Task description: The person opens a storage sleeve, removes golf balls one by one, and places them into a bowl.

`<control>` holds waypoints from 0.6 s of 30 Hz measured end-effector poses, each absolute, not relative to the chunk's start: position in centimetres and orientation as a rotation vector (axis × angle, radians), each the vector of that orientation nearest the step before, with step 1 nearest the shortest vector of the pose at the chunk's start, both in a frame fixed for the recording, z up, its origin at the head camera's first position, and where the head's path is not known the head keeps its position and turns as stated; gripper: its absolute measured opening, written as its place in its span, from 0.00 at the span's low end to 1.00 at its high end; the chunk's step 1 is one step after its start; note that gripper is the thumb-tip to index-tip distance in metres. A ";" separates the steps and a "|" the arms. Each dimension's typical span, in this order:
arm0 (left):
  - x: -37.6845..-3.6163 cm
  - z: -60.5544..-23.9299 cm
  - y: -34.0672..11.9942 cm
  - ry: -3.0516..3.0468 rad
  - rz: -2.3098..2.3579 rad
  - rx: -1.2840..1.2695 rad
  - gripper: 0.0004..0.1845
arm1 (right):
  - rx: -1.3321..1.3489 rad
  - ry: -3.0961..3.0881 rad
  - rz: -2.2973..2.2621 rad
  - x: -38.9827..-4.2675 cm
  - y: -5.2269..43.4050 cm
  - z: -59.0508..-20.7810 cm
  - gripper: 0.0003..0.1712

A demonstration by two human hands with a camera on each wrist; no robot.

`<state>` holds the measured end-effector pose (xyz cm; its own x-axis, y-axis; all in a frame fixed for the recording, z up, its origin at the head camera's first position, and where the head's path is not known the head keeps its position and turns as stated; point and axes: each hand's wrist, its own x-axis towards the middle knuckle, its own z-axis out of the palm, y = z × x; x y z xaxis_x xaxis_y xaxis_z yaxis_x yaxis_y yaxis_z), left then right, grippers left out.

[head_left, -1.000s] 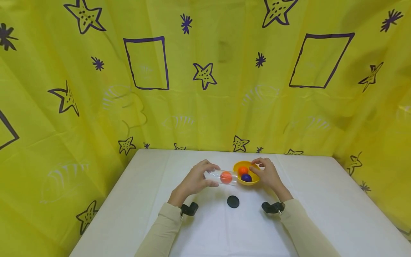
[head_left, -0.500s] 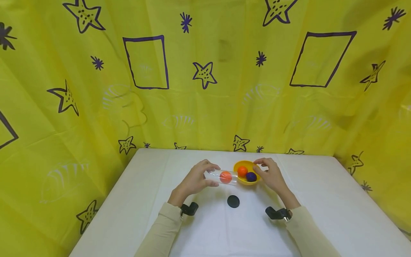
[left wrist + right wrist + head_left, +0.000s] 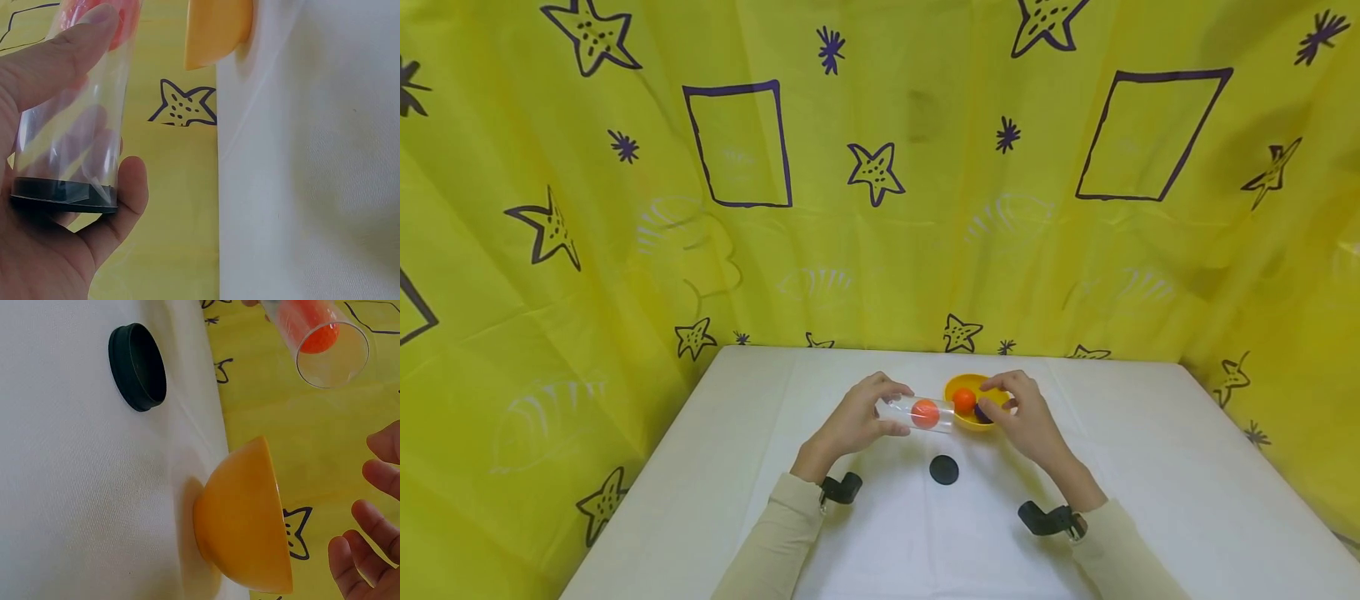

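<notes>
My left hand grips a clear plastic tube lying sideways just above the table, with an orange ball inside. In the left wrist view the tube has a black base against my palm. The tube's open mouth points at a yellow bowl. The bowl holds a second orange ball and a purple ball, which my thumb mostly hides. My right hand reaches over the bowl with spread fingers, and no ball shows between them.
A black round cap lies on the white table in front of the bowl, also seen as the cap in the right wrist view. Yellow patterned cloth walls in the table on three sides.
My right hand left the bowl's right rim and came in over the bowl, its thumb now covering the purple ball. The left hand and tube stayed put.
</notes>
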<state>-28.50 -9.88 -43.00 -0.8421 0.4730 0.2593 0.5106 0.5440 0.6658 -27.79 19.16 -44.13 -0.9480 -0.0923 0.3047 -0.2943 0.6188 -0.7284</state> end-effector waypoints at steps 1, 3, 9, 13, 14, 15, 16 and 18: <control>-28.5 -43.0 -9.9 -2.719 -1.198 -0.863 0.26 | 0.324 -2.607 1.237 -27.7 19.1 -44.2 0.14; -28.5 -43.0 -9.8 -2.724 -1.201 -0.858 0.26 | 0.338 -2.611 1.233 -27.5 19.1 -44.2 0.13; -28.5 -42.9 -10.0 -2.731 -1.214 -0.847 0.25 | 0.408 -2.663 1.277 -27.0 18.7 -44.2 0.13; -28.6 -42.9 -10.0 -2.729 -1.220 -0.845 0.26 | 0.536 -2.687 1.348 -26.7 18.4 -44.4 0.14; -28.7 -42.9 -10.0 -2.728 -1.218 -0.846 0.26 | 0.569 -2.690 1.363 -26.7 18.3 -44.5 0.14; -28.7 -42.9 -10.0 -2.726 -1.214 -0.850 0.26 | 0.599 -2.692 1.381 -26.6 18.2 -44.6 0.14; -28.7 -43.0 -10.0 -2.723 -1.211 -0.854 0.26 | 0.620 -2.699 1.395 -26.6 18.1 -44.7 0.15; -28.7 -43.0 -10.0 -2.719 -1.206 -0.859 0.26 | 0.630 -2.726 1.432 -26.5 17.9 -45.0 0.18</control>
